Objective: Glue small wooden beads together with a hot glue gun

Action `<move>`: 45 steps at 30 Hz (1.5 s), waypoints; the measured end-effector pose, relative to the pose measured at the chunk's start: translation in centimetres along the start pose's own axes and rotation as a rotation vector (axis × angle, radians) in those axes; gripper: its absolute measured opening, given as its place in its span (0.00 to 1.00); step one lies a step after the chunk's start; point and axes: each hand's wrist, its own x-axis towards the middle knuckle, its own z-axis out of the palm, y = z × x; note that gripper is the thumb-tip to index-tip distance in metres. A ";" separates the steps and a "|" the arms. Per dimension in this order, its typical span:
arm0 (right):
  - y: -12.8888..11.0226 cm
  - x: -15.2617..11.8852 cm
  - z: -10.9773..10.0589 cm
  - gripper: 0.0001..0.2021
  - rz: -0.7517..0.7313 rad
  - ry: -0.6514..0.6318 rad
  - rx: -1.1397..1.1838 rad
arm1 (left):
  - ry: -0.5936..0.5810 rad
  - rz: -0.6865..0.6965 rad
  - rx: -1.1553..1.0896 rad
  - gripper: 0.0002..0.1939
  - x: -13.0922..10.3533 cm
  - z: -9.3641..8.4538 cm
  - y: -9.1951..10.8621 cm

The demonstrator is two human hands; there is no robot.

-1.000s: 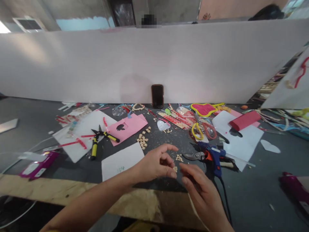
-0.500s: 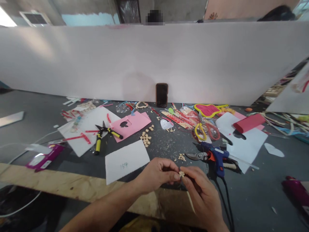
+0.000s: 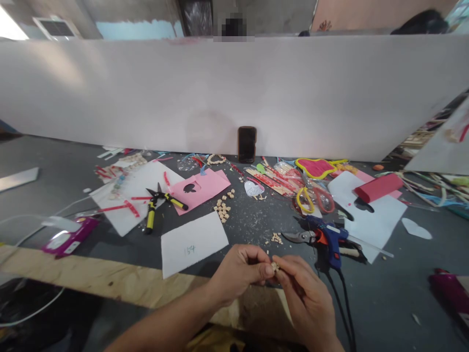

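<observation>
Between my fingertips is a small cluster of pale wooden pieces (image 3: 274, 266), flower-like in outline. My left hand (image 3: 245, 269) pinches it from the left with thumb and forefinger. My right hand (image 3: 306, 288) grips its other side, and the fingers hide part of it. Just beyond my hands lies a small heap of short pale stick pieces (image 3: 276, 238). Farther left is a group of similar pale clusters (image 3: 223, 208), beside a white card (image 3: 194, 242) with a handwritten number.
To the right lie pruning shears (image 3: 298, 236) and a blue glue gun (image 3: 332, 239) with a black cord. Yellow-handled pliers (image 3: 151, 215) rest at left near pink paper (image 3: 201, 188). A phone (image 3: 246, 144) leans against the white board (image 3: 146, 93) at the back.
Both hands have shifted slightly downward with the small cluster still pinched between them. The view has moved a little; the things on the table lie as before.
</observation>
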 end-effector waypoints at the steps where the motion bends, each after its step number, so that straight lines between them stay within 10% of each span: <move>1: 0.0 0.0 0.0 0.15 0.003 0.003 0.001 | 0.004 -0.002 -0.005 0.13 0.0 0.0 0.0; 45: -0.1 0.0 -0.5 0.15 -0.091 -0.069 -0.173 | -0.018 -0.127 -0.027 0.15 -0.4 -0.4 0.1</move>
